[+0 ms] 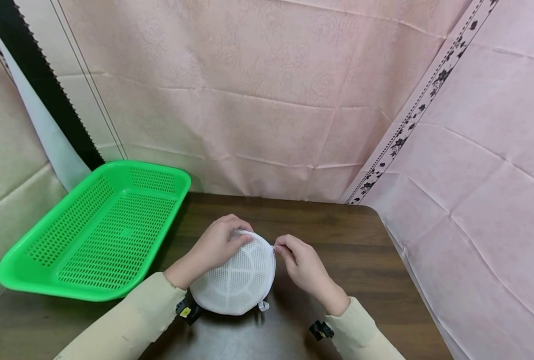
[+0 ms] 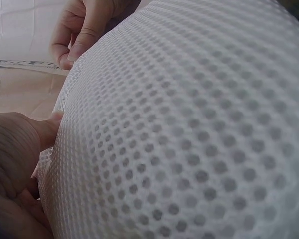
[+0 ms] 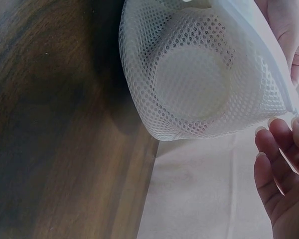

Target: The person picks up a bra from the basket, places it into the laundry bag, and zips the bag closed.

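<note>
A round white mesh laundry bag (image 1: 237,282) with a zipper round its rim is held tilted above the table. My left hand (image 1: 214,246) grips its upper left rim, thumb on the mesh top and fingers behind. At the right side of the rim, my right hand (image 1: 304,267) pinches what looks like the zipper pull; the right wrist view shows the thumb and index finger together there. A small white fabric tab (image 1: 263,305) sticks out low on the bag. White mesh (image 2: 184,139) fills most of the left wrist view. A pale round shape (image 3: 192,82) shows through the bag's side.
A green plastic basket (image 1: 183,192) with a perforated floor stands on the left of the dark wooden table (image 1: 352,250). Pale pink cloth (image 1: 257,125) hangs behind the table and along its right side. Dark wrist cameras (image 1: 321,330) sit at both sleeves.
</note>
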